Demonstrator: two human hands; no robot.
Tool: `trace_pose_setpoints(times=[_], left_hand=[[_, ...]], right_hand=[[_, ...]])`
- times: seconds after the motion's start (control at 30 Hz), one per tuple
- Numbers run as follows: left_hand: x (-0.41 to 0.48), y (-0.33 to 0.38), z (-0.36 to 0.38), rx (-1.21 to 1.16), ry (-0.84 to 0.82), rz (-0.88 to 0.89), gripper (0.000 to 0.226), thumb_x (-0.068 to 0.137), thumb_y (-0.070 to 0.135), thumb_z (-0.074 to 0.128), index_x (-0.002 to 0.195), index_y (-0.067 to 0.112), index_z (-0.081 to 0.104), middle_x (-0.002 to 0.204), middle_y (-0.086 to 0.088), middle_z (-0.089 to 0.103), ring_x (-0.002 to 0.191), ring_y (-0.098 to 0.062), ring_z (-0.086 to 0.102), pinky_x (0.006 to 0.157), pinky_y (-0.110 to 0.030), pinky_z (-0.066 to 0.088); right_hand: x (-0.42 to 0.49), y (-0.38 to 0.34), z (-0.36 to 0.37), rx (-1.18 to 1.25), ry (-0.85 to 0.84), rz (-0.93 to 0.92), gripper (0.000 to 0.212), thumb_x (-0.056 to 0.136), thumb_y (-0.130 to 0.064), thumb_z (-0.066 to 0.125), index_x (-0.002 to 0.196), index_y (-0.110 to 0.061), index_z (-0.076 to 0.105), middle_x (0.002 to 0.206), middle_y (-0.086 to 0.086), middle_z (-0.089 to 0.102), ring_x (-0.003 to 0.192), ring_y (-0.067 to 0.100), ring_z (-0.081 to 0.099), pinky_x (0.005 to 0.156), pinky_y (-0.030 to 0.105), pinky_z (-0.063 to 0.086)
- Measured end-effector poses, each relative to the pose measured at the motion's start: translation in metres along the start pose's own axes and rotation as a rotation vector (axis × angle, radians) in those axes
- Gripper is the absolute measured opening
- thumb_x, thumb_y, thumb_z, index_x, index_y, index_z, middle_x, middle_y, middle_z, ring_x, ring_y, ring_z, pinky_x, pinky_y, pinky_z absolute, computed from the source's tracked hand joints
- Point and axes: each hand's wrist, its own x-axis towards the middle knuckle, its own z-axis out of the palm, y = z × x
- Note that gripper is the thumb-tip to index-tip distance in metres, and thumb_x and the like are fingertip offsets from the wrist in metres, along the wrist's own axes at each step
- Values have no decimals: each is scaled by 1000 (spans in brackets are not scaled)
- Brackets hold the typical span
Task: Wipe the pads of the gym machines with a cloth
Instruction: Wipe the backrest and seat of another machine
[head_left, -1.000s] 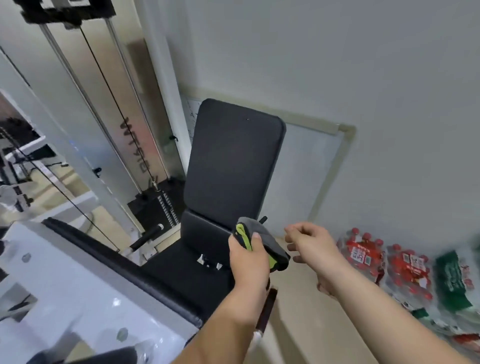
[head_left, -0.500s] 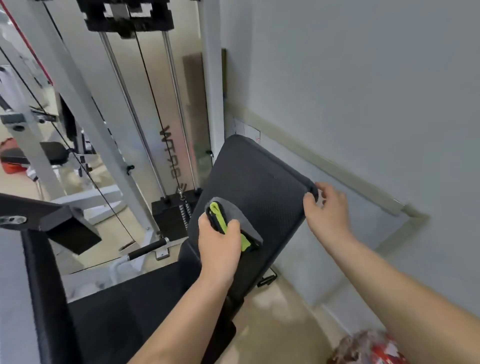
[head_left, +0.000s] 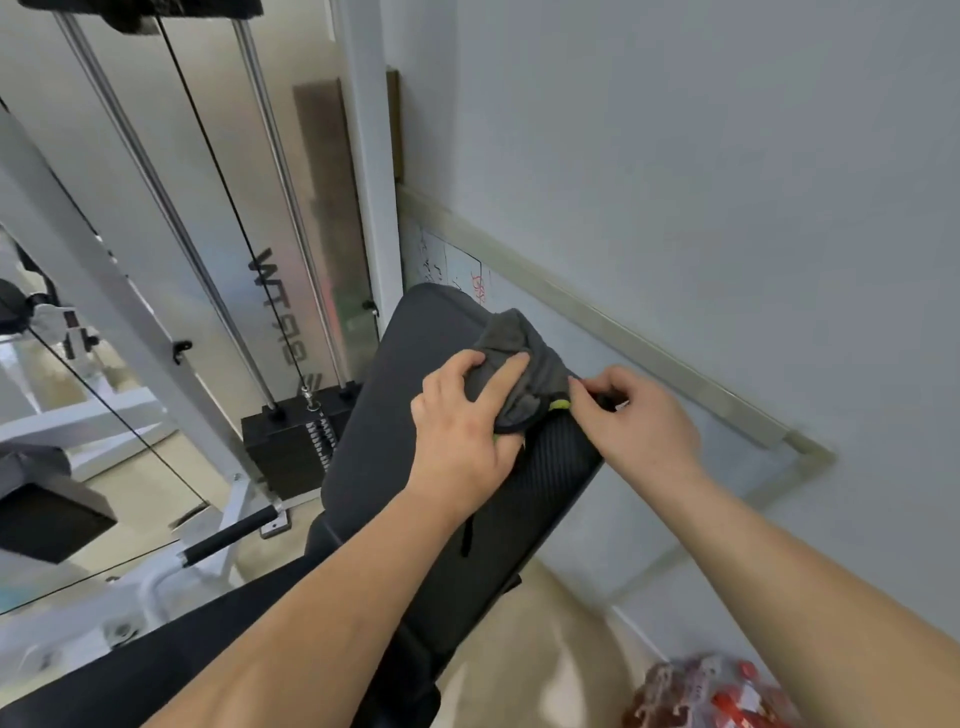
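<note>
Both hands are up at the top of the black back pad of the gym machine. The left hand lies on the grey cloth, fingers spread and curled over it, pressing the bunched fabric against the pad's upper right part. The cloth is crumpled, with a flash of bright green trim peeking out at its lower edge. The right hand sits just beside it at the pad's right edge, fingers bent and pinching; its fingertips meet the cloth near that green trim, though exactly what they grip is hard to make out.

The pad leans back, tilted toward the pale wall, with a framed whiteboard behind it. To the left stands the white frame of the machine, with two shiny guide rods, a black cable and the black weight stack at the bottom. A black-gripped handle juts out low on the frame. Bottom right, on the floor, a wrapped pack of red-capped bottles shows, blurry.
</note>
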Motion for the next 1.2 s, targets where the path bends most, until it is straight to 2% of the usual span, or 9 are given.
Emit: trace_pose_setpoints(times=[0.1,0.2,0.27,0.4,0.53,0.6,0.77,1.0,1.2], left_hand=[[17,-29,2,1,49,-133,71,83,24,64,149,41,42,142,-7,36,122,-34,41,96,-53,45],[30,-33,6,-137,166,-600,55,99,33,58,150,39,39,141,-7,35,123,-31,37,99,-51,44],[24,-4,14,-188,207,-727,50,101,34,55,149,32,42,137,-9,36,119,-32,38,98,-52,45],[-42,55,31,-229,185,-380,58,85,19,57,143,20,52,130,-13,42,106,-33,44,92,-44,45],[-50,6,16,-78,16,5,58,83,26,56,140,28,51,133,-12,47,112,-33,49,94,-50,51],[-28,-30,8,14,25,-121,63,80,23,57,141,33,48,136,-8,45,114,-34,47,94,-52,50],[-21,-15,27,-157,211,-857,57,96,22,58,149,31,41,140,-7,38,121,-34,40,96,-52,45],[-111,48,46,-296,148,-410,70,77,-1,69,137,27,48,126,-3,39,110,-25,43,95,-41,47],[-23,-33,13,-123,76,-401,68,76,11,60,140,31,51,133,-4,43,110,-32,43,94,-50,47]], right_hand=[[4,-5,-1,-81,-11,15,52,81,-77,57,77,-26,64,73,-18,66,75,0,60,64,29,41],[2,-3,-2,-59,-20,12,53,82,-76,58,73,-24,60,70,-17,64,73,1,60,62,29,40],[0,-3,-4,-41,-28,4,53,82,-76,58,71,-24,59,69,-16,64,72,4,60,62,29,41],[2,1,-4,9,-56,-17,50,80,-78,58,71,-29,62,79,-17,71,77,9,64,70,34,53],[4,0,-10,-27,-96,-44,49,82,-79,57,78,-31,67,79,-16,71,81,12,66,71,35,53],[5,-4,-11,-67,-105,-59,51,83,-79,56,79,-29,67,76,-15,69,81,13,65,72,34,52],[-3,-10,-8,-122,-53,-66,54,83,-80,52,80,-27,63,79,-16,69,81,12,65,77,35,54],[0,-13,-5,-150,-27,-77,47,86,-73,54,85,-27,59,89,-13,66,86,15,63,79,37,53],[33,-61,3,-218,-157,-333,60,89,-66,57,137,-32,55,136,-5,57,123,18,58,97,44,52]])
